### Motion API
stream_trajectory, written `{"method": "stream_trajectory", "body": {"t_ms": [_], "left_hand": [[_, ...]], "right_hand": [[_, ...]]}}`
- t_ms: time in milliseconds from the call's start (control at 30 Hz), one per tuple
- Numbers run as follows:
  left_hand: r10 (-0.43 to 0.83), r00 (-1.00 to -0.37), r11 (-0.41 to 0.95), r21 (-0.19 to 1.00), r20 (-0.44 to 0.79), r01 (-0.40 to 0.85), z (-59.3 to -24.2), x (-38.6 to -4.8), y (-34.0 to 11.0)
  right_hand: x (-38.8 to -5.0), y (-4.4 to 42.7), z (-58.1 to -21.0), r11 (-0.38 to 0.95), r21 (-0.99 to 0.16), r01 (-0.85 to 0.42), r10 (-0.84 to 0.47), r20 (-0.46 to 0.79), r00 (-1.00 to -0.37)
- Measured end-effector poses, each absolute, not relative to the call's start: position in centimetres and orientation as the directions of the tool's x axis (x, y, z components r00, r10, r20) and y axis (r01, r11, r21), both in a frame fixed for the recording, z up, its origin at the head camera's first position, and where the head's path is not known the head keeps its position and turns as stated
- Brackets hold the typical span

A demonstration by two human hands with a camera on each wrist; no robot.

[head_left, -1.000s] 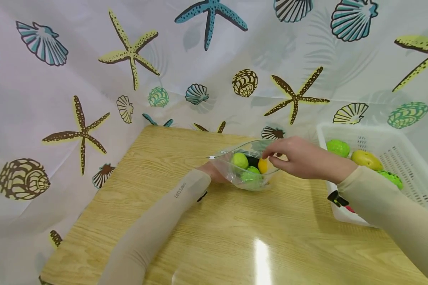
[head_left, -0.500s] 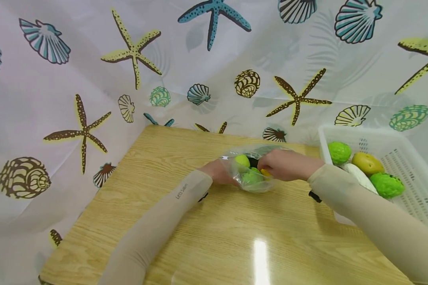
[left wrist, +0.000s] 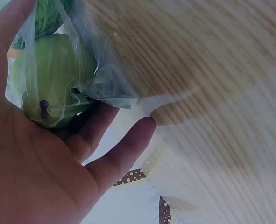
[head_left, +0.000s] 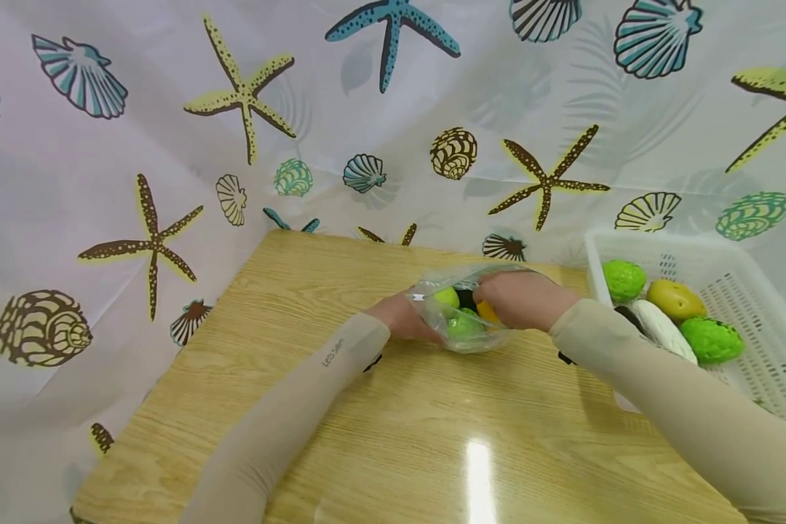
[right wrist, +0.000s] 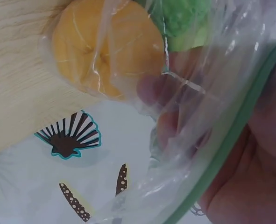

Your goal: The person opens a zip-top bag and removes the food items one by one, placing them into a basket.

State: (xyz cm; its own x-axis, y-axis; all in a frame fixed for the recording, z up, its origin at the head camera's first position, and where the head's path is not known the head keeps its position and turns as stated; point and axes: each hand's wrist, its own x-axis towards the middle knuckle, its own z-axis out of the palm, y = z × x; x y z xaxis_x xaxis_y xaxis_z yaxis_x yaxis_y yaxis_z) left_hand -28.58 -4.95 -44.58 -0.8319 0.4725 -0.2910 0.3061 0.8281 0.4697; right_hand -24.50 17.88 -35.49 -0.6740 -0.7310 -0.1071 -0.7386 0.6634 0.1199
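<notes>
A clear zip bag (head_left: 435, 318) stands on the wooden table, holding several fruit and vegetable pieces. My left hand (head_left: 402, 314) holds its left side, thumb and fingers curved round the plastic and a light-green fruit with a short stem (left wrist: 53, 74). Through the bag's mouth reaches my right hand (head_left: 527, 297), fingers bent, fingertips against an orange (right wrist: 107, 51). The green zip edge (right wrist: 240, 135) crosses in front of the right palm. A bumpy green piece (head_left: 463, 325) lies low in the bag, and a dark piece (head_left: 466, 300) sits behind it.
At the right stands a white perforated basket (head_left: 760, 306). In it lie a bumpy green piece (head_left: 624, 280), a yellow potato-like piece (head_left: 676, 300), a long white piece (head_left: 664, 332) and a speckled green piece (head_left: 712, 340). A shell-patterned curtain (head_left: 393, 131) hangs behind the table.
My right hand has moved left and down from above the bag into its mouth, over the orange. The bag has shifted slightly right and its opening sits lower. The left hand still holds it.
</notes>
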Motion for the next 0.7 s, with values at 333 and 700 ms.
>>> {"method": "stream_trajectory", "body": {"t_ms": [333, 700], "left_hand": [[0.555, -0.804, 0.758, 0.528, -0.213, 0.383, -44.6, -28.3, -5.2], [0.540, -0.810, 0.777, 0.505, -0.228, 0.376, -44.8, -28.4, -5.2]], "right_hand": [[-24.0, 18.0, -36.2, 0.646, 0.288, -0.707, -0.727, -0.049, -0.685], [-24.2, 17.8, -37.5, 0.601, 0.352, -0.717, -0.746, -0.076, -0.662]]}}
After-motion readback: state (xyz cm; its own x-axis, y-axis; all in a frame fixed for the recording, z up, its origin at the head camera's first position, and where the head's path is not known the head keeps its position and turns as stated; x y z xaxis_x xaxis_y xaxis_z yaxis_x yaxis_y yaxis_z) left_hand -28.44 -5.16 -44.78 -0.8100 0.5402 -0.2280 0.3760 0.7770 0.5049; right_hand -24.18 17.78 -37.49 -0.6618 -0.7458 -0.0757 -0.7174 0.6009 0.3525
